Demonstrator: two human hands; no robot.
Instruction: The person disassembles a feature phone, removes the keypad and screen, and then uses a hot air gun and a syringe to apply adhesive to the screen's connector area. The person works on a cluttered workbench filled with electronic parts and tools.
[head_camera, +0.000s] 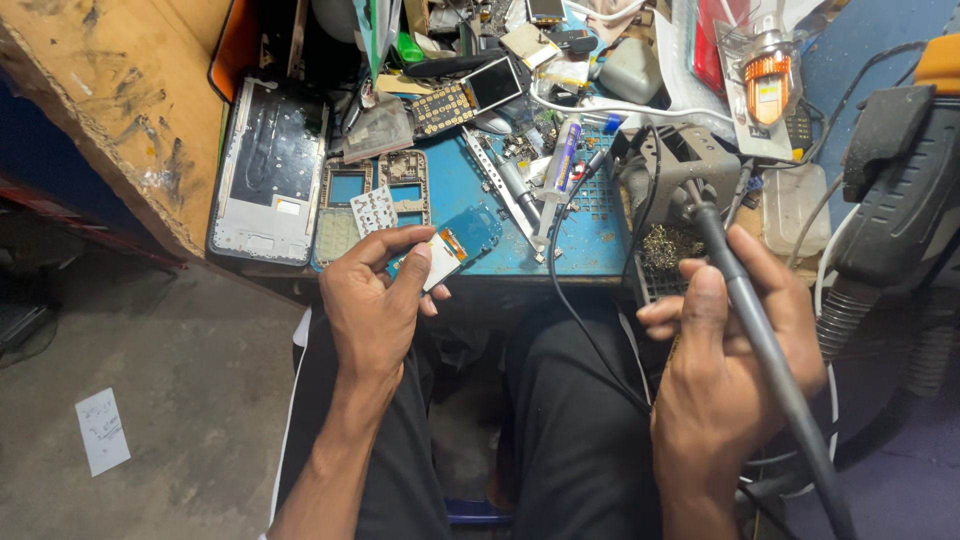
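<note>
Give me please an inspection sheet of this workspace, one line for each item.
Surface: blue work mat, worn and stained, on a crowded bench.
Job's things: small circuit board with a blue part; grey soldering iron, tip towards its metal stand.
Clutter: white phone frame, keypad board, syringe, tweezers, loose small parts.
Hands: left hand pinches the circuit board at the mat's front edge; right hand grips the soldering iron.
Cables: black cable runs from the bench down over the lap; white cable lies behind.
Surroundings: wooden board at left, concrete floor with a paper slip.
</note>
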